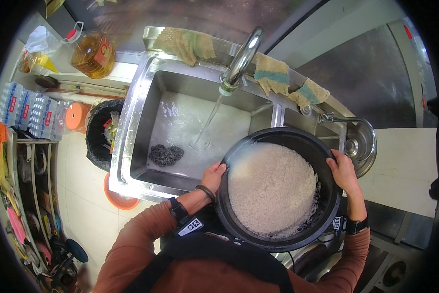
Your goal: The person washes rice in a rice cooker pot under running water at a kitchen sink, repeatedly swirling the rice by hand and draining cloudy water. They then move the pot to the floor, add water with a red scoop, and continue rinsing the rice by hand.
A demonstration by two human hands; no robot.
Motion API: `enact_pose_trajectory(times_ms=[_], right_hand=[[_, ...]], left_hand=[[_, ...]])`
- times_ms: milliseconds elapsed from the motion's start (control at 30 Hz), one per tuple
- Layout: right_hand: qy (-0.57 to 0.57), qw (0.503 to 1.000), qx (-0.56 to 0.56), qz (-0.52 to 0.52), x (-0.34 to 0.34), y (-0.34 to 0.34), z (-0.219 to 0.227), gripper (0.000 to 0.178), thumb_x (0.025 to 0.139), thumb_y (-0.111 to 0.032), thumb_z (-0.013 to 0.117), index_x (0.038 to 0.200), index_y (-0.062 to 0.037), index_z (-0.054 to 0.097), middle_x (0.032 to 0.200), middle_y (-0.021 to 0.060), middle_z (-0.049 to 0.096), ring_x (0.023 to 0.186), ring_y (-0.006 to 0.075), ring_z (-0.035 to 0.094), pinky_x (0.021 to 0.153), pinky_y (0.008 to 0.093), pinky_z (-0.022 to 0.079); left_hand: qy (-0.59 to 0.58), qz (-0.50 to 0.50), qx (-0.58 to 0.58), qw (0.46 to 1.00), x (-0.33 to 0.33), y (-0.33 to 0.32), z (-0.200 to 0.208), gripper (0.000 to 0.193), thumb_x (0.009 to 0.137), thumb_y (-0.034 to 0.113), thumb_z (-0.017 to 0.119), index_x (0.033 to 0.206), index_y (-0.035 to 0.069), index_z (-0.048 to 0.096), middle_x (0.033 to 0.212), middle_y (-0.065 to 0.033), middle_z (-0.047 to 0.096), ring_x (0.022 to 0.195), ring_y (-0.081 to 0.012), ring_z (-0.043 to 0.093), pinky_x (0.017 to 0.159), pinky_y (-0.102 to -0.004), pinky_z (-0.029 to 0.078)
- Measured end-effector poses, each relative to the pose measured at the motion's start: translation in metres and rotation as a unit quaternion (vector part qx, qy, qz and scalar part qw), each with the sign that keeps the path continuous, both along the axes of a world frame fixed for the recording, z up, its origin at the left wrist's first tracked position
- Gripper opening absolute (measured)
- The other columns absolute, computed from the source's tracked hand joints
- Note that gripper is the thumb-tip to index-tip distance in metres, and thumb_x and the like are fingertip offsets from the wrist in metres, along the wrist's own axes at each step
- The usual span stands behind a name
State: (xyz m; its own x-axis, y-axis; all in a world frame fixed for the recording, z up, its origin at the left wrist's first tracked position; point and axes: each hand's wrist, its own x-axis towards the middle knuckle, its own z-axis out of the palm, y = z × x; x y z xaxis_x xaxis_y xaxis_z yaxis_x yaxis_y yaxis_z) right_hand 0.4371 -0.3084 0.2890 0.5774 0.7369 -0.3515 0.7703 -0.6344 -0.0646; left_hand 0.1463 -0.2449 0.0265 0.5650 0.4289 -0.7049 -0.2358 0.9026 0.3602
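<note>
My left hand (213,178) was clamped on the near-left rim of a black pot (329,200), thumb on top, while my right hand (344,172) gripped the far-right rim; the fingers underneath were hidden. The pot lay between both hands, over the right front corner of the sink (125,156). Being round, it had no long axis; what mattered was its far-left edge, facing the basin, with my left hand the nearer to it. I could not tell whether its base rested on anything.

Inside, pale, grainy rice (278,195) lay packed toward the right and front, with cloudy water (244,162) gathered at the left, so the pot looked tilted that way. The sink was smooth, shiny steel, holding milky water and a dark, curly scourer (166,155). A thin stream fell from the curved chrome faucet (241,58), beyond coarse, woven cloths (271,74).
</note>
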Motion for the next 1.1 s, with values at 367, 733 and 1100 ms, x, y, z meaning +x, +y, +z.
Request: enact_pose_trajectory(times_ms=[367,733,1100], right_hand=[[-0.007,1.000,0.009,0.015,0.000,0.006,-0.001,0.037,0.086,-0.016,0.060,0.114,0.0086,0.057,0.101,0.0279,0.063,0.099,0.0386,0.062,0.084,0.0396,0.047],[-0.012,1.000,0.011,0.016,0.000,0.011,-0.002,0.036,0.086,-0.015,0.060,0.114,0.0075,0.058,0.098,0.0269,0.064,0.095,0.0375,0.063,0.082,0.0385,0.048],[0.046,0.991,0.125,0.002,-0.010,0.017,-0.079,0.032,0.087,-0.023,0.058,0.107,0.0015,0.057,0.090,0.0275,0.062,0.090,0.0459,0.058,0.076,0.0478,0.046]], left_hand=[[0.013,0.002,-0.007,1.000,-0.001,0.004,0.005,0.025,0.098,0.016,0.047,0.116,0.002,0.057,0.099,-0.0073,0.066,0.082,-0.0161,0.064,0.074,-0.0290,0.053],[0.007,0.011,-0.015,1.000,-0.001,0.007,0.004,0.027,0.098,0.016,0.047,0.118,0.001,0.056,0.100,-0.0074,0.066,0.084,-0.0158,0.064,0.075,-0.0291,0.053],[0.160,0.001,0.164,0.973,-0.048,0.081,-0.012,0.025,0.092,0.024,0.058,0.098,0.001,0.063,0.084,-0.0023,0.064,0.074,-0.0094,0.057,0.069,-0.0250,0.047]])
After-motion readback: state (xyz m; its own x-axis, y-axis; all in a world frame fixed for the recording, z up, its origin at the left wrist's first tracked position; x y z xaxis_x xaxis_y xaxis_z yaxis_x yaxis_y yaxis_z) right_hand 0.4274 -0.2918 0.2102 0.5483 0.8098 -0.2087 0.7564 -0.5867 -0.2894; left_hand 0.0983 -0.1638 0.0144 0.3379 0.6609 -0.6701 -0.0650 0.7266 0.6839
